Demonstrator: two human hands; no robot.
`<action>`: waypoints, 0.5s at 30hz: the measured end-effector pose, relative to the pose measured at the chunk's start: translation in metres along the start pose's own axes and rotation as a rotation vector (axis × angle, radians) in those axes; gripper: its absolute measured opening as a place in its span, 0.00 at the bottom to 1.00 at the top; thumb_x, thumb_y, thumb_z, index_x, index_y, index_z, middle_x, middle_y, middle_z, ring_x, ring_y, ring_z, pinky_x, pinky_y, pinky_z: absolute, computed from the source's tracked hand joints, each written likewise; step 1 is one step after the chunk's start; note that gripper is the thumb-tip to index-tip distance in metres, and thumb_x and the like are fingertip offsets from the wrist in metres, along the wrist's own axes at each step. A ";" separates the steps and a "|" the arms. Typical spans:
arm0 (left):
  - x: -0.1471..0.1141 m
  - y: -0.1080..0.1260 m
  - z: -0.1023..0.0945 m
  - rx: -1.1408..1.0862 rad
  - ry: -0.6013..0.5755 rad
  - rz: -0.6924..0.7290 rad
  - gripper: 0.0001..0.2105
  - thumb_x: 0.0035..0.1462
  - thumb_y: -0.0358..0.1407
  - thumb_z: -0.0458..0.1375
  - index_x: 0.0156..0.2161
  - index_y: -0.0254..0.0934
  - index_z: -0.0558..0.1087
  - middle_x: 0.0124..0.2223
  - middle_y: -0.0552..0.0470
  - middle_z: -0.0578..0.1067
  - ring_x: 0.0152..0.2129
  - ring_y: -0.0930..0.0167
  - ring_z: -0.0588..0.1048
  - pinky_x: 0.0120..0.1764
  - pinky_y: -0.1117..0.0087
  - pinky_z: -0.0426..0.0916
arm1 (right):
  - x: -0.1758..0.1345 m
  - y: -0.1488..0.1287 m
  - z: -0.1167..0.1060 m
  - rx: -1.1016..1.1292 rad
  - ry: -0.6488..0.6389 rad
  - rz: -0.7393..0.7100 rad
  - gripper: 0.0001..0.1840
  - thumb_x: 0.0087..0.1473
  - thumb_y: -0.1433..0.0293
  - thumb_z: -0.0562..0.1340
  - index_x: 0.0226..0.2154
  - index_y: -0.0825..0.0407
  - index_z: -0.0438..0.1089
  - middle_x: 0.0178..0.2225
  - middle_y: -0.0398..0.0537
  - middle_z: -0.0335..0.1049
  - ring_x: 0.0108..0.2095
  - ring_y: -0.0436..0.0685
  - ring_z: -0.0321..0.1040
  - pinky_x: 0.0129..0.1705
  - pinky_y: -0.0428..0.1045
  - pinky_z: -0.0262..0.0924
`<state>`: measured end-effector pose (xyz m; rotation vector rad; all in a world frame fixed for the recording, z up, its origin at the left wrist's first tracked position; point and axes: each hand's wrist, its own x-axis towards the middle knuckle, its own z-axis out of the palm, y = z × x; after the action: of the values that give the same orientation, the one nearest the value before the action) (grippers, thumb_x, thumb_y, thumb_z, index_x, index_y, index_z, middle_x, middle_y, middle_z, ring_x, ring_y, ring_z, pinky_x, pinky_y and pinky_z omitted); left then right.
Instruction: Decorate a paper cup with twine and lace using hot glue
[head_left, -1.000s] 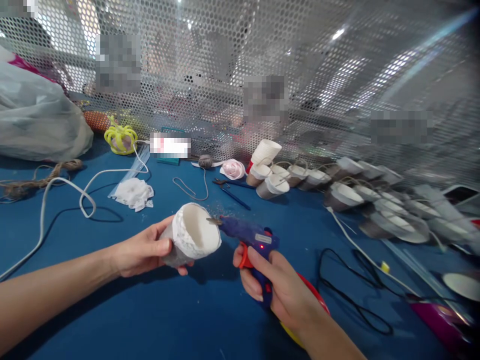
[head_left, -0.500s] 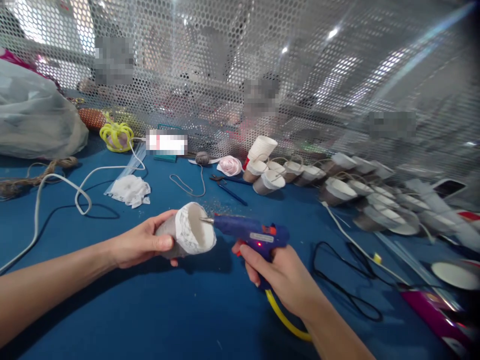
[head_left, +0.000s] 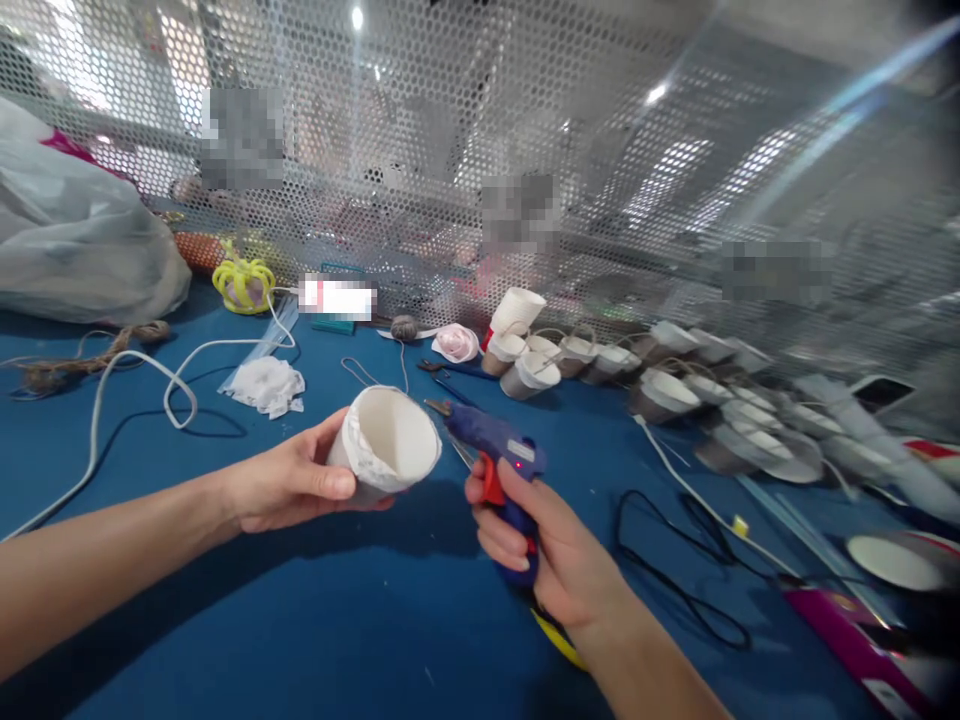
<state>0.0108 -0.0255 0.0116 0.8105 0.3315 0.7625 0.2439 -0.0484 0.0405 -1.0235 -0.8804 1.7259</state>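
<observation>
My left hand (head_left: 307,475) is wrapped round a paper cup (head_left: 394,445) with a white lacy band below its rim. The cup tilts toward me and to the right, so its white inside shows. In my right hand (head_left: 536,530) is a blue glue gun (head_left: 487,435), gripped by its handle with fingers near the red trigger. A small red light glows on its body. The metal nozzle points left, close to the cup's rim and just outside it. A yellow cord (head_left: 559,640) hangs below the handle.
Several wrapped cups with string handles (head_left: 664,395) stand along the back right. A bag of white lace pieces (head_left: 266,385) lies left of centre, near a white cord (head_left: 97,440). Pliers lie behind the glue gun. A black cable (head_left: 675,580) loops at right. Perforated mesh (head_left: 420,130) borders the back.
The glue gun's nozzle has come out of the cup opening and now tilts up to the left. My left hand has turned the cup so its opening faces me more.
</observation>
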 end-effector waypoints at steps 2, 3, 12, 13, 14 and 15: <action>-0.001 -0.004 0.001 -0.022 0.001 0.032 0.30 0.40 0.32 0.68 0.50 0.37 0.64 0.46 0.42 0.73 0.44 0.62 0.72 0.49 0.61 0.63 | -0.001 0.004 0.002 0.026 -0.041 0.034 0.14 0.41 0.60 0.68 0.25 0.55 0.72 0.21 0.43 0.69 0.12 0.39 0.43 0.13 0.40 0.38; -0.001 -0.006 0.001 -0.035 0.002 0.044 0.30 0.41 0.32 0.68 0.51 0.37 0.63 0.46 0.43 0.73 0.44 0.62 0.72 0.48 0.61 0.63 | -0.001 0.005 0.003 0.031 -0.052 0.044 0.15 0.40 0.60 0.68 0.25 0.55 0.72 0.21 0.42 0.68 0.12 0.39 0.43 0.13 0.40 0.37; -0.003 -0.015 -0.002 -0.046 0.003 0.053 0.33 0.41 0.32 0.67 0.54 0.39 0.60 0.47 0.44 0.72 0.43 0.64 0.72 0.48 0.60 0.63 | -0.001 0.011 0.004 0.020 -0.040 0.047 0.14 0.42 0.60 0.67 0.26 0.54 0.71 0.22 0.43 0.69 0.12 0.40 0.43 0.13 0.41 0.37; -0.004 -0.015 -0.002 -0.044 0.004 0.056 0.33 0.41 0.32 0.67 0.54 0.40 0.60 0.47 0.45 0.72 0.43 0.64 0.72 0.48 0.61 0.63 | -0.001 0.012 0.004 0.018 -0.040 0.046 0.14 0.43 0.60 0.67 0.26 0.54 0.71 0.22 0.43 0.69 0.12 0.40 0.44 0.13 0.41 0.37; -0.004 -0.015 -0.003 -0.041 0.006 0.057 0.33 0.41 0.32 0.67 0.53 0.40 0.60 0.47 0.45 0.72 0.43 0.64 0.72 0.48 0.61 0.63 | -0.001 0.012 0.003 0.012 -0.040 0.044 0.14 0.43 0.60 0.67 0.26 0.54 0.71 0.23 0.43 0.69 0.12 0.40 0.45 0.13 0.41 0.38; -0.005 -0.015 -0.004 -0.037 0.010 0.056 0.33 0.41 0.32 0.67 0.53 0.40 0.60 0.47 0.45 0.71 0.43 0.64 0.72 0.48 0.61 0.63 | -0.001 0.013 0.004 -0.002 -0.040 0.040 0.14 0.43 0.60 0.67 0.27 0.54 0.70 0.24 0.43 0.70 0.12 0.40 0.46 0.13 0.41 0.38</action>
<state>0.0130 -0.0337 -0.0022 0.7838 0.3039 0.8234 0.2364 -0.0539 0.0311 -1.0169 -0.8924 1.7852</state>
